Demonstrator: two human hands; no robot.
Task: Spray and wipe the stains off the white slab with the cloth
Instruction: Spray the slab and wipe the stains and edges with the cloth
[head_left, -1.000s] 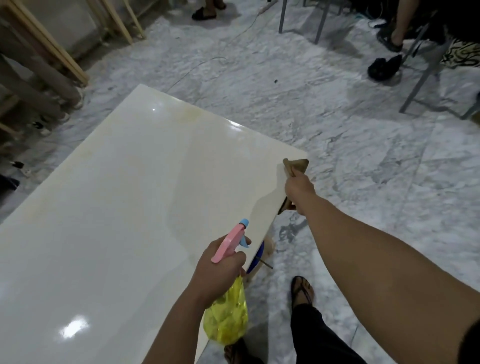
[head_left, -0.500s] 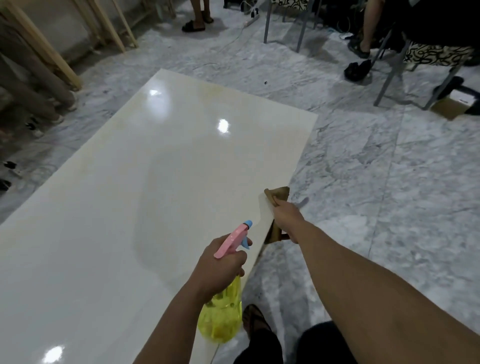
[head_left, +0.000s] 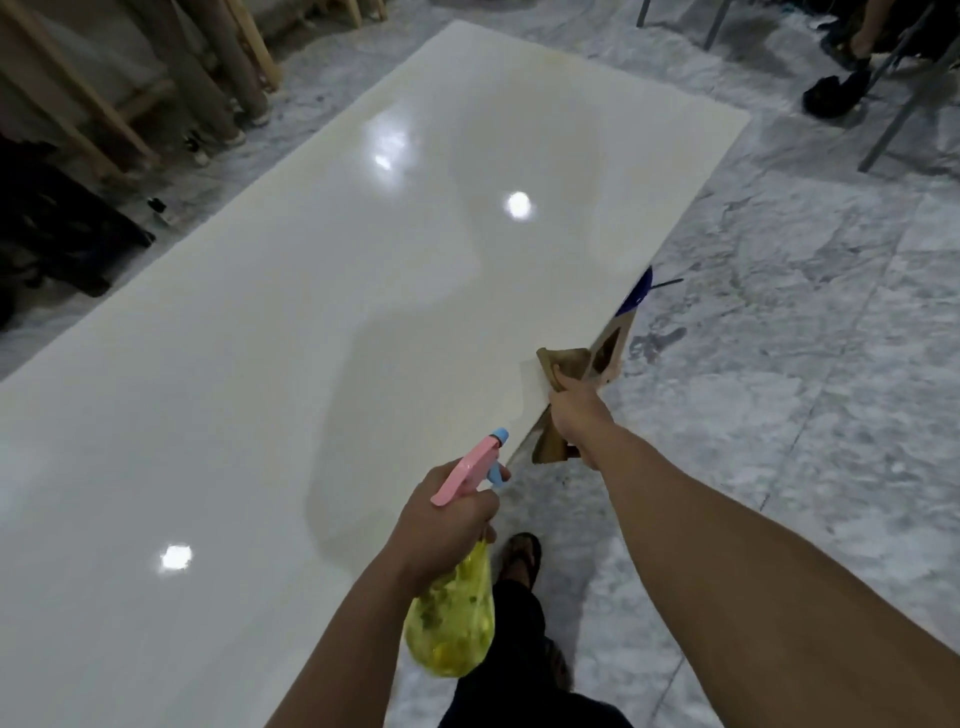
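The white slab (head_left: 291, 364) stretches from the near left to the far right across a grey marble floor (head_left: 810, 364), its glossy face catching ceiling lights. At its right edge my right hand (head_left: 574, 415) grips a brown cloth (head_left: 563, 364), fingers curled round it as it drapes over the edge. Nearer, my left hand (head_left: 441, 525) is wrapped round the neck of a spray bottle (head_left: 452, 623), yellow below, pink trigger head pointing over the slab. Wooden frames (head_left: 104, 93) stand far left.
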